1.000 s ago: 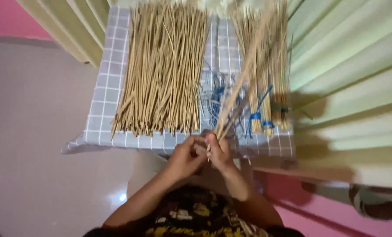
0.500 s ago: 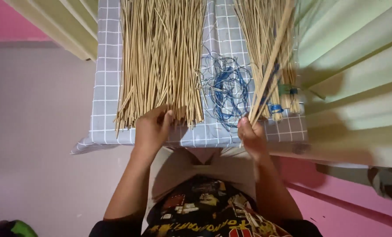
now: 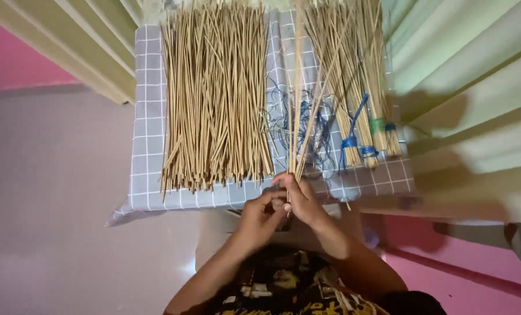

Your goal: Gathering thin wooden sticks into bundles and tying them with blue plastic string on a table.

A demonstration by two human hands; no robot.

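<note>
The right hand point(image 3: 300, 198) is closed tight on a few thin sticks point(image 3: 298, 116) pointing to 12 o'clock. The left hand point(image 3: 259, 213) curls at their bottom ends; it should keep those ends even.

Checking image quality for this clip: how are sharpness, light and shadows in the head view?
Head view: slightly soft overall; the loose sticks stay readable, the right hand and left hand are mildly blurred; dark shadows fall on the curtain at right; no glare.

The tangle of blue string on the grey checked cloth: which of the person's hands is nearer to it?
Right. The right hand sits just below the tangle of blue string; the left hand is lower and further left.
</note>
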